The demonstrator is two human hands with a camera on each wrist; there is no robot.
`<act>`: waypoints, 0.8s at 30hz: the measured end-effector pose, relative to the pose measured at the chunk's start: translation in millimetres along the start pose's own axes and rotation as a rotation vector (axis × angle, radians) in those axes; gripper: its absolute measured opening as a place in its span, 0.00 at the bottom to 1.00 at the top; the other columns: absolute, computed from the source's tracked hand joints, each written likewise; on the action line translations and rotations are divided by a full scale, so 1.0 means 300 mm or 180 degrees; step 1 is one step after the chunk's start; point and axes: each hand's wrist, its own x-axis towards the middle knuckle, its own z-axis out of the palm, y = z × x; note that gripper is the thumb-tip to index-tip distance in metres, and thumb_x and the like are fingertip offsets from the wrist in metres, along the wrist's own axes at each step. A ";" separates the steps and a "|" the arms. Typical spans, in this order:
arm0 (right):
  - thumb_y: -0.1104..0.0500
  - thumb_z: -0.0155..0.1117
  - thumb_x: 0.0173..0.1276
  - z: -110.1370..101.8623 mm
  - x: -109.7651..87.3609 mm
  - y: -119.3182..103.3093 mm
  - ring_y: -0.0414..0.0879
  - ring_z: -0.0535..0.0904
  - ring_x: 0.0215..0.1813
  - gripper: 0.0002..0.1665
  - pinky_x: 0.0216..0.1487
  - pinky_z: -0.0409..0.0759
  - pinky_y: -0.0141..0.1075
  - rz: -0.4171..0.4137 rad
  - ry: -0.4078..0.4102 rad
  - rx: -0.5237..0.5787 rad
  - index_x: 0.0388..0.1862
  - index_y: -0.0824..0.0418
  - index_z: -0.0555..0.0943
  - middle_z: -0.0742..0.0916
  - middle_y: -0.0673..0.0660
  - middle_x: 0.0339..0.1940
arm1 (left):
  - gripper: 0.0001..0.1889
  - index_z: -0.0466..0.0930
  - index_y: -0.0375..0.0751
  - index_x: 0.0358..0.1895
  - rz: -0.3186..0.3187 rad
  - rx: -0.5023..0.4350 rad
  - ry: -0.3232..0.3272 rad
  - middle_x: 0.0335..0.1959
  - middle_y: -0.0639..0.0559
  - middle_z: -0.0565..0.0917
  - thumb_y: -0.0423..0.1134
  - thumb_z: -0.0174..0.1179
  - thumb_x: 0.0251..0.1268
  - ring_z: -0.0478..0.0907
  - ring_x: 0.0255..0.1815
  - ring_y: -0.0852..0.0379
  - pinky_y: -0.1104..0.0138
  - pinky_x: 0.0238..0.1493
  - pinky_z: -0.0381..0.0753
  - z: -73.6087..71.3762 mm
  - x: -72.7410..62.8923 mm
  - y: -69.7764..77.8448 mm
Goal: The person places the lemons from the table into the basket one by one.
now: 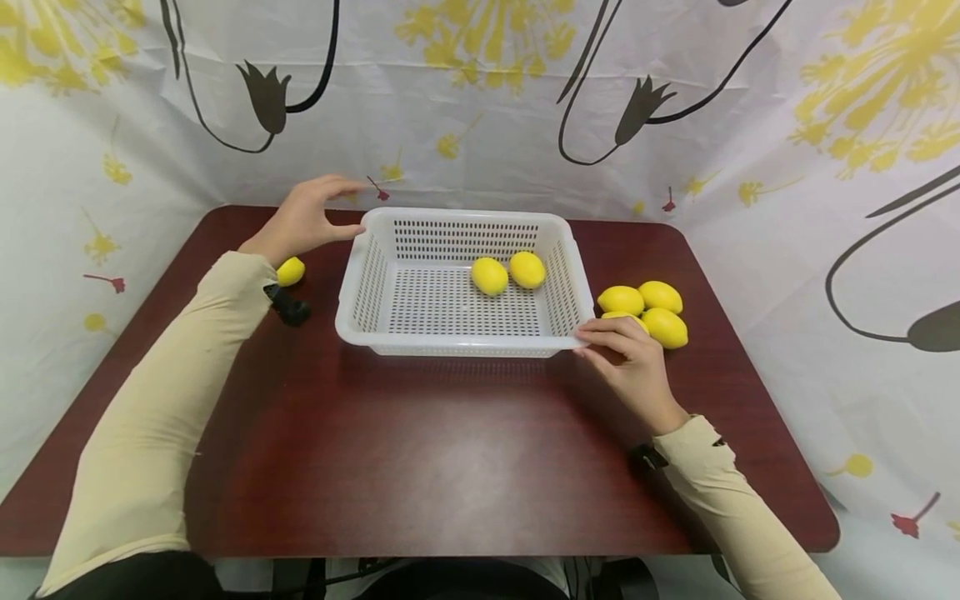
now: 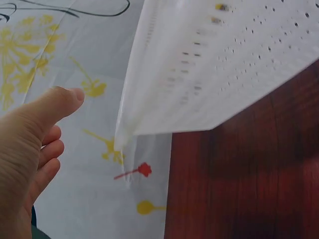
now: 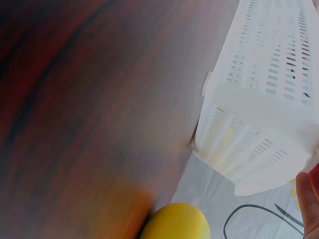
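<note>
while the basket (image 1: 465, 342) is far back over the table (image 1: 450, 450), the right hand (image 1: 633, 367) pinches its near corner; the left hand (image 1: 306, 220) gapes, empty. level handling should steady the lemons (image 1: 490, 277) inside.

The head view looks down; closer wrist views share the basket (image 1: 465, 342).

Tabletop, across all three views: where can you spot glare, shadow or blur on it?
Head view: pale glare on the tabletop toward its front edge, dark shadow beside the left sleeve; left wrist view: darker patch below the basket; right wrist view: grain smeared by blur, orange reflection beside the lemon.
</note>
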 end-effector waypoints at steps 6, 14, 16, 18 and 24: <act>0.75 0.81 0.40 0.000 0.000 0.000 0.50 0.81 0.50 0.26 0.62 0.73 0.22 0.0012 0.0008 0.0006 0.42 0.63 0.89 0.90 0.59 0.43 | 0.35 0.73 0.41 0.67 -0.0088 0.0004 0.0072 0.64 0.40 0.78 0.42 0.74 0.55 0.73 0.65 0.40 0.44 0.68 0.73 -0.012 -0.035 -0.050; 0.76 0.80 0.39 0.001 0.004 -0.005 0.50 0.81 0.49 0.26 0.62 0.73 0.24 -0.0033 0.0037 0.0057 0.42 0.64 0.89 0.90 0.60 0.42 | 0.35 0.72 0.39 0.68 -0.0245 0.0029 0.0123 0.65 0.38 0.77 0.42 0.73 0.56 0.73 0.63 0.39 0.44 0.67 0.73 -0.029 -0.098 -0.103; 0.76 0.80 0.39 0.000 0.005 -0.007 0.51 0.81 0.49 0.26 0.62 0.73 0.24 -0.0033 0.0039 0.0058 0.42 0.64 0.89 0.90 0.60 0.42 | 0.35 0.72 0.38 0.68 -0.0307 0.0063 0.0132 0.64 0.38 0.77 0.42 0.73 0.57 0.73 0.63 0.38 0.44 0.67 0.73 -0.030 -0.114 -0.116; 0.76 0.80 0.39 0.000 0.006 -0.008 0.51 0.81 0.49 0.26 0.62 0.73 0.24 -0.0024 0.0036 0.0057 0.42 0.64 0.89 0.90 0.60 0.42 | 0.35 0.72 0.37 0.68 -0.0381 0.0088 0.0135 0.64 0.37 0.77 0.42 0.72 0.57 0.73 0.62 0.38 0.44 0.66 0.74 -0.030 -0.130 -0.126; 0.76 0.80 0.39 0.003 0.006 -0.009 0.51 0.81 0.49 0.25 0.62 0.73 0.24 -0.0032 0.0052 0.0059 0.41 0.65 0.89 0.90 0.61 0.42 | 0.34 0.71 0.34 0.67 -0.0560 0.0170 0.0122 0.64 0.34 0.76 0.43 0.71 0.58 0.72 0.63 0.36 0.42 0.67 0.72 -0.032 -0.173 -0.147</act>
